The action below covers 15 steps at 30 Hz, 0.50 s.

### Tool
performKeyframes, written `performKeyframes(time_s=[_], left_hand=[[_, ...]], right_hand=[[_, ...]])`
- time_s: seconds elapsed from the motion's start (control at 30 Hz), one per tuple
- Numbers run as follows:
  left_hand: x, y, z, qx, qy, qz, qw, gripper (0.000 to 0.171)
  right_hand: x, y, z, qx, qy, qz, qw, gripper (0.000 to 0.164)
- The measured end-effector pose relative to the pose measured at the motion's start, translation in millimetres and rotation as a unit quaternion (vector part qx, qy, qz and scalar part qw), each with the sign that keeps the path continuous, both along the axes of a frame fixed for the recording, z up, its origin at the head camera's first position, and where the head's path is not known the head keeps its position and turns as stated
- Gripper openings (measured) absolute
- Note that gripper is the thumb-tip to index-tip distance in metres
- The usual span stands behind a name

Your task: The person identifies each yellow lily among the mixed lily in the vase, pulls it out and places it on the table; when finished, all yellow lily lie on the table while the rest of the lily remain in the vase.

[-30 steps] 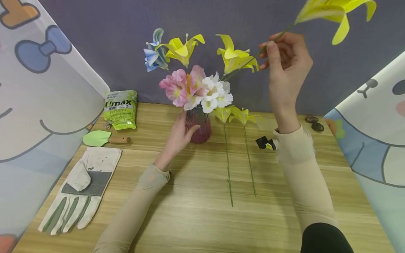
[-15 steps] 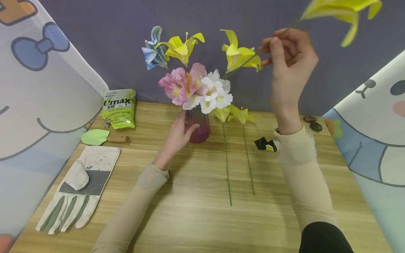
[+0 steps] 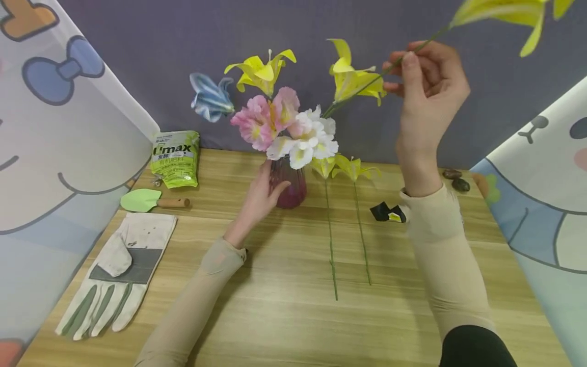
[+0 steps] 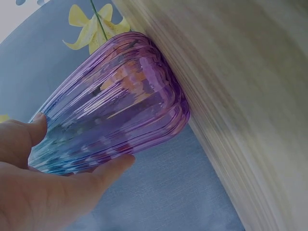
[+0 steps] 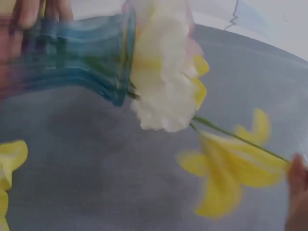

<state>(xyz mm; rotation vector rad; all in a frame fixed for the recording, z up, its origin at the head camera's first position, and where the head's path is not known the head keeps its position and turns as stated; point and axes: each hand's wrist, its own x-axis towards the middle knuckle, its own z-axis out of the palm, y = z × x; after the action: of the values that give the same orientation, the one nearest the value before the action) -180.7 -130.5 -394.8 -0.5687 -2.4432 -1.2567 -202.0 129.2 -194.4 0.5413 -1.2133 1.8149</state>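
The right hand [image 3: 426, 86], fingers pinching a yellow lily stem [image 3: 362, 87], has raised it slightly, jostling the bouquet while the left hand [image 3: 259, 196] still grips the purple vase [image 3: 289, 186].

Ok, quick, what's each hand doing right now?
Left hand: curled round the purple glass vase, holding it on the table.
Right hand: pinching the green stem of a yellow lily, raised above the bouquet.
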Motion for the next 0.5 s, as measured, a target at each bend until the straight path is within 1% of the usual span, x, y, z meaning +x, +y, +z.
performKeyframes(time_s=[0.13, 0.27, 0.37, 0.4, 0.5], left_hand=[[0.4, 2, -0.4, -0.002, -0.005, 0.007, 1.0, 0.082], [0.7, 3, 0.2, 0.006, 0.0, 0.006, 1.0, 0.081], [0.8, 4, 1.2, 0.014, 0.007, 0.0, 0.9999, 0.08], [0.8, 5, 1.3, 0.013, 0.009, -0.001, 0.9999, 0.081], [1.1, 6, 1.3, 0.003, 0.012, 0.004, 0.9999, 0.079]], right_hand=[[0.0, 4, -0.1, -0.013, -0.007, 0.01, 1.0, 0.006], [2.0, 5, -3.5, -0.007, -0.047, 0.056, 0.997, 0.006], [1.5, 4, -7.9, -0.007, -0.06, 0.08, 0.995, 0.006], [0.9, 4, -9.2, -0.009, -0.059, 0.081, 0.995, 0.006], [-2.3, 6, -11.2, -0.018, -0.032, 0.07, 0.997, 0.007]])
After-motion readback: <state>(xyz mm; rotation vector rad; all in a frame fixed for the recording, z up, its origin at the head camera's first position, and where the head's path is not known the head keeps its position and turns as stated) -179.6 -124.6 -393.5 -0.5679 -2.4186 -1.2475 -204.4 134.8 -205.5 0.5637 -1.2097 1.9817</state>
